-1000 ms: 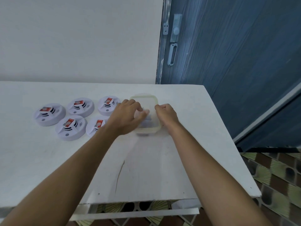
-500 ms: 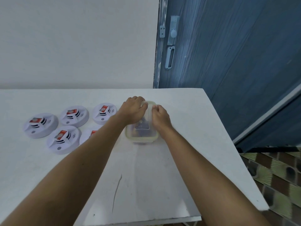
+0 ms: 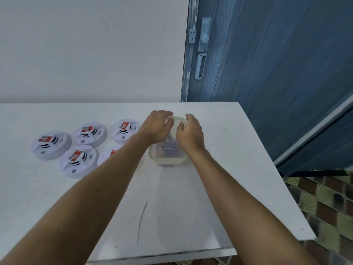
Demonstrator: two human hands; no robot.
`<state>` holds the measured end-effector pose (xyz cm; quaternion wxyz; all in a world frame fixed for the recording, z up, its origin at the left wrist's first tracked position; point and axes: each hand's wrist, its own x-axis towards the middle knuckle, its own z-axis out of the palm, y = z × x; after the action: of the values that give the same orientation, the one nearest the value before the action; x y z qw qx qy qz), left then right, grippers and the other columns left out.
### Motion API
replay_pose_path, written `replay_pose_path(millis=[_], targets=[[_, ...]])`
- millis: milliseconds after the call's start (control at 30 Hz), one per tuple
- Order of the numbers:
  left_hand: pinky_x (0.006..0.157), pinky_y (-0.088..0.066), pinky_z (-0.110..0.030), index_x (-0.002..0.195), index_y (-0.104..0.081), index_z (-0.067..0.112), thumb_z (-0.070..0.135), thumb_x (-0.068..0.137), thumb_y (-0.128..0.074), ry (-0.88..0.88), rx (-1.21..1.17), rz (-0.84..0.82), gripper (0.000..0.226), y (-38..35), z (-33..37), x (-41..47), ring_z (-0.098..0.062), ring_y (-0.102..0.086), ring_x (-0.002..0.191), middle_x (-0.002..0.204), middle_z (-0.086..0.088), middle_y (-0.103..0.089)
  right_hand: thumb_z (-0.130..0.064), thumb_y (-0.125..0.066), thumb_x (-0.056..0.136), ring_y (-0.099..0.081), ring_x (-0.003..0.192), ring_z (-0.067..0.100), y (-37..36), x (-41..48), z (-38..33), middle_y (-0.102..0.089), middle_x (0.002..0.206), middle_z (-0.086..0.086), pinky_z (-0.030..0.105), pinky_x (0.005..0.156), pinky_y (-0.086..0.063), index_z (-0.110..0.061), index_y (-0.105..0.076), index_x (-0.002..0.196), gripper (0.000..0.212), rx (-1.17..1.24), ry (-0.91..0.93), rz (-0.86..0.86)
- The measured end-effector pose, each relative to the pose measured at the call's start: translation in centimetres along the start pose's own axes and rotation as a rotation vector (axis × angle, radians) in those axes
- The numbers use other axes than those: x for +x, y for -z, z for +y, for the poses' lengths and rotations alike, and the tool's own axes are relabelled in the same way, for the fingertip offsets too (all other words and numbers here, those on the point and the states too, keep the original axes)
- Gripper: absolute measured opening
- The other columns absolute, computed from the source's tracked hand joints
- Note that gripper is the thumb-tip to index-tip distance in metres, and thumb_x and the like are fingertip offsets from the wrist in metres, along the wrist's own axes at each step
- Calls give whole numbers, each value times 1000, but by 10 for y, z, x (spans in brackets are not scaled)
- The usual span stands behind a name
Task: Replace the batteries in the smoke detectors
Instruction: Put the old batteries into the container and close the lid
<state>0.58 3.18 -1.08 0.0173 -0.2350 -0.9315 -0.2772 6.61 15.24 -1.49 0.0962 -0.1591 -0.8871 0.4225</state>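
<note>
On the left of the white table point(image 3: 172, 207) we see five round white smoke detectors point(image 3: 51, 145) lying in two rows, each with a red label on top; the nearest one is half hidden behind the left forearm. Just right of them stands a clear lidded container point(image 3: 168, 159) with dark things inside that we cannot make out. The left hand point(image 3: 156, 127) lies over its far left corner, fingers curled down round the lid's edge and gripping it. The right hand point(image 3: 189, 133) cups the right side, thumb towards the lid and fingers bent over the far right corner; blur keeps us from telling whether it grips. Compared with half a second ago, the right fingers reach further back along the rim, while the left hand and the container sit where they were.
</note>
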Motion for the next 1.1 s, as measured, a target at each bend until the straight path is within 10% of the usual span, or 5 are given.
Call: replay_pose_path(millis=[167,467,767,1100], targets=[[96,-40,-34,120,-62,12,11,91,-47,-94,31,130,33,17,-6,-20,-25,-47,122,126,-4,-62,-8,-51,91,-48,124,27,3,-12,-22,-54,140,4,37,101,-40,-16,-53,135,45,-318,212,48],[86,-37,-37,97,-69,26,38,84,-48,67,159,121,28,84,-84,-96,-22,-51,108,112,2,-67,1,-52,88,-59,109,23,-57,-69,-70,-69,114,8,32,91,-49,-6,-67,111,28,135,467,-96],[110,2,-67,144,-29,48,69,90,-26,481,392,-31,58,119,-182,-150,-30,-1,148,162,6,-14,-34,-37,104,-4,154,35,-143,-73,-73,-9,168,14,49,124,-13,-13,-31,154,55,-264,288,-274],[109,5,-69,149,-21,40,56,95,-28,476,324,68,57,96,-186,-147,-35,3,148,160,1,-20,-29,-52,96,-27,145,31,-156,-74,-75,-33,158,11,45,108,-35,-13,-51,137,44,-258,265,-61]])
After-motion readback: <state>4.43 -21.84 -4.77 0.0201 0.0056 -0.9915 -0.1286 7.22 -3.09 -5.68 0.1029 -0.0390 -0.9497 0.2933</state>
